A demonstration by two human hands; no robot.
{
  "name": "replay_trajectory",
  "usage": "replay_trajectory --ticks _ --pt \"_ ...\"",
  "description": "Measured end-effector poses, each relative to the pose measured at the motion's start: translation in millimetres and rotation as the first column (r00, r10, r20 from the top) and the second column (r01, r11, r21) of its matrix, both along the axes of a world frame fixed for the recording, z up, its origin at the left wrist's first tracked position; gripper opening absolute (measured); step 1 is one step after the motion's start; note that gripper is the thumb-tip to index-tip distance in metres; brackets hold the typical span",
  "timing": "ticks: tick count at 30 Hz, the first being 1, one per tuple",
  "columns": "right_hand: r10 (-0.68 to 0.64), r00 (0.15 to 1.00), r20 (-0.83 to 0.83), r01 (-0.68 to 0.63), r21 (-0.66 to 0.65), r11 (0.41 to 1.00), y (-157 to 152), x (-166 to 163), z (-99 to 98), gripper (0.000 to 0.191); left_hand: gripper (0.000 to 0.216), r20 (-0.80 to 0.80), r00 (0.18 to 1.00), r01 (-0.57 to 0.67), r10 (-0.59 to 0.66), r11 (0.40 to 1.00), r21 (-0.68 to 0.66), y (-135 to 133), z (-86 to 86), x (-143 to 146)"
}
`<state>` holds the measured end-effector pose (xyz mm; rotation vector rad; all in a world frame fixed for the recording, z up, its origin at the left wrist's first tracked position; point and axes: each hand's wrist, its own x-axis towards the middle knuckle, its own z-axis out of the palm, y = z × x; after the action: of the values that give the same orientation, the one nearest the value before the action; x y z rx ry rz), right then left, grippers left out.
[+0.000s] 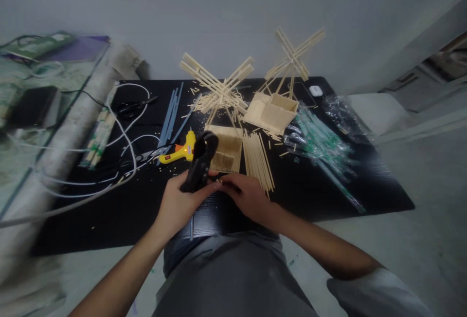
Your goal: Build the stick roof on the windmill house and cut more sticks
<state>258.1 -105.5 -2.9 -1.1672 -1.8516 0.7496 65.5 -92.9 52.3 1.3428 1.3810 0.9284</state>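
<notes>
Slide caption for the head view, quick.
Left hand holds a black tool beside the right hand, with a yellow glue gun and two stick-built windmill models beyond.

A black table (299,176) stands by a dim grey wall (164,15).

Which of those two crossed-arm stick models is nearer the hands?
The left stick model: its base sits just beyond the left hand and right hand, near the yellow glue gun. The other model stands farther back, to the right.

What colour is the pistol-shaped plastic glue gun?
Mostly yellow; the glue gun shows best in the head view.
</notes>
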Motion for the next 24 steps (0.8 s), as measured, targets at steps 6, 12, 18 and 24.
replay_trajectory --ticks 6,12,18,24 --pt "0.041 0.999 -0.019 -0.041 0.002 0.999 3.9 1.6 -3.2 0.014 0.016 -0.102 0.994 0.058 -0.042 0.984 0.167 3.0 -7.8 6.6" --pt "0.044 0.999 0.031 -0.043 -0.006 0.999 3.0 2.4 -5.5 0.016 0.012 -0.104 0.991 0.104 -0.084 0.973 0.205 2.9 -9.0 3.1" --pt "0.047 0.999 0.004 -0.047 0.003 0.999 1.5 0.5 -6.8 0.015 0.009 -0.086 0.992 0.108 -0.094 0.979 0.171 2.5 -7.0 3.2" --pt "0.035 0.999 0.011 -0.035 -0.037 0.999 2.1 0.4 -10.6 0.013 0.012 -0.072 0.991 0.121 -0.112 0.982 0.142 2.2 -9.0 6.2"
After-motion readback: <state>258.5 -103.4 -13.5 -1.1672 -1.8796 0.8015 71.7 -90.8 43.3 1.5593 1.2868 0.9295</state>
